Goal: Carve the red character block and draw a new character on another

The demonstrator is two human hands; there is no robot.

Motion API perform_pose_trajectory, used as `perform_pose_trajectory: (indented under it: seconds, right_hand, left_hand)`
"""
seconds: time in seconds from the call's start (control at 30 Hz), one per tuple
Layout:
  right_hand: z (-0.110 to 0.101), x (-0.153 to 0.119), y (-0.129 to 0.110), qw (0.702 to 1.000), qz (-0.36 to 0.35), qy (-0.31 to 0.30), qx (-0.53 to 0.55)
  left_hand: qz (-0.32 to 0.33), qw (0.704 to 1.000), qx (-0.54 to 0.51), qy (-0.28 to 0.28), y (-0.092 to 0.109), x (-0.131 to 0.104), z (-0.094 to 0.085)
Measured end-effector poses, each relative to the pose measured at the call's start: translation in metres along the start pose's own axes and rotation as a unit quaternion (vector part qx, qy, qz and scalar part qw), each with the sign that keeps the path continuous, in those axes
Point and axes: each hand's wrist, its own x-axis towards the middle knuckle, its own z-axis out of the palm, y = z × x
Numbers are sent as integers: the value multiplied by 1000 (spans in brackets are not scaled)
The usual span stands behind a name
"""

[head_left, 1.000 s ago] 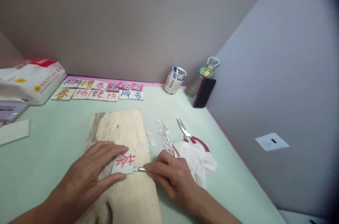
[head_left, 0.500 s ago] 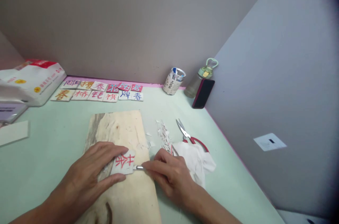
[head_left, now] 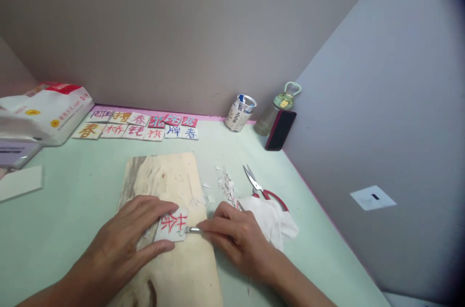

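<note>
A small pale tile with a red painted character lies on a wooden board. My left hand grips it by its upper and lower edges, thumb below and fingers above. My right hand is closed around a thin metal tool, whose tip meets the tile's right edge. Most of the tool's handle is hidden by the fingers.
Scraps, red-handled scissors and a white cloth lie right of the board. Behind stand painted tiles, a can, a bottle and a phone. A white package sits at the left.
The whole view has shifted slightly, with things appearing a little further right. Both hands keep their holds, and the tool's tip is still at the tile's right edge.
</note>
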Motion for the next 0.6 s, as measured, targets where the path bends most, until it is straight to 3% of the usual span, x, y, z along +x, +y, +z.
perform_pose_trajectory:
  seconds: [0.6]
  right_hand:
    - [5, -10, -2, 999, 42, 23, -16]
  left_hand:
    - [-2, 1000, 1, -3, -3, -3, 3]
